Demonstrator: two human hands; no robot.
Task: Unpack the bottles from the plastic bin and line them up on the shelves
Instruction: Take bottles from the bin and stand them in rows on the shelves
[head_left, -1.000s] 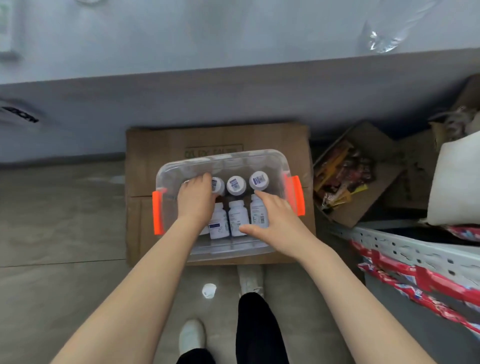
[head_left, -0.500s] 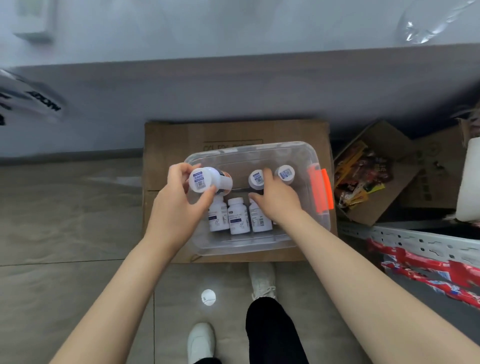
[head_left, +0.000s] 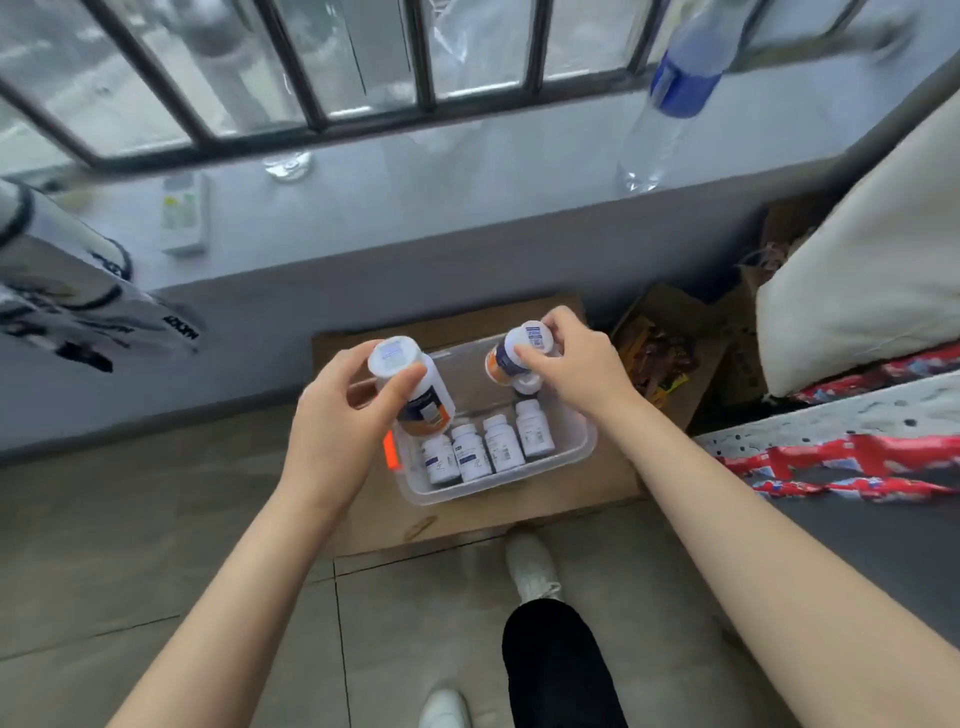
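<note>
Gripping one white bottle (head_left: 415, 387) by its cap, my left hand (head_left: 337, 415) lifts it above the bin's nine o'clock side; my right hand (head_left: 576, 364) clasps another bottle (head_left: 514, 353) at one o'clock. Four bottles (head_left: 485, 444) lie in the plastic bin (head_left: 587, 441) below.
</note>
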